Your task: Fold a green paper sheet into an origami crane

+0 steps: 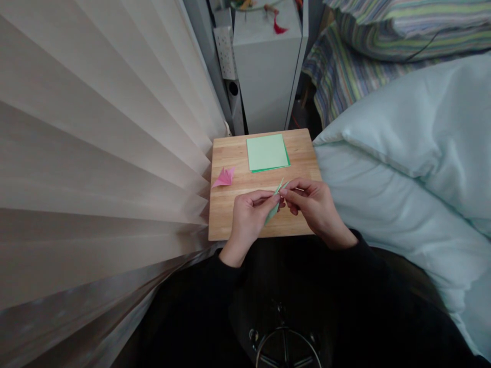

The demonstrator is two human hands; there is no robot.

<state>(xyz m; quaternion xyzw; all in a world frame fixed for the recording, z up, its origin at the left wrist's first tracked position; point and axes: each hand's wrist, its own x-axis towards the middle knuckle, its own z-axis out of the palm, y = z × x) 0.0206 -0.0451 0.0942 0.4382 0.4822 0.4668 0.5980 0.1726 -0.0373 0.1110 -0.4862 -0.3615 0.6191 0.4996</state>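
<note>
Between my two hands is a piece of folded green origami paper (pixel 272 213), narrow and pointed at its upper end. My left hand (pixel 251 210) is closed, pinching the folded paper between thumb and fingers. From the other side, my right hand (pixel 311 202) pinches near its upper tip; the fingers cover part of the folds. Beyond the hands, a stack of square green paper sheets (pixel 267 152) lies on the small wooden table (pixel 226 220). To the left, a pink origami figure (pixel 224 177) with pointed ends sits on the same tabletop.
A pleated cream curtain (pixel 115 133) hangs along the table's left side. On the right is a bed with a pale blue quilt (pixel 402 153) and striped pillow (pixel 383 41). A white cabinet (pixel 266 76) stands behind the table. Below is a round metal stool base (pixel 286 347).
</note>
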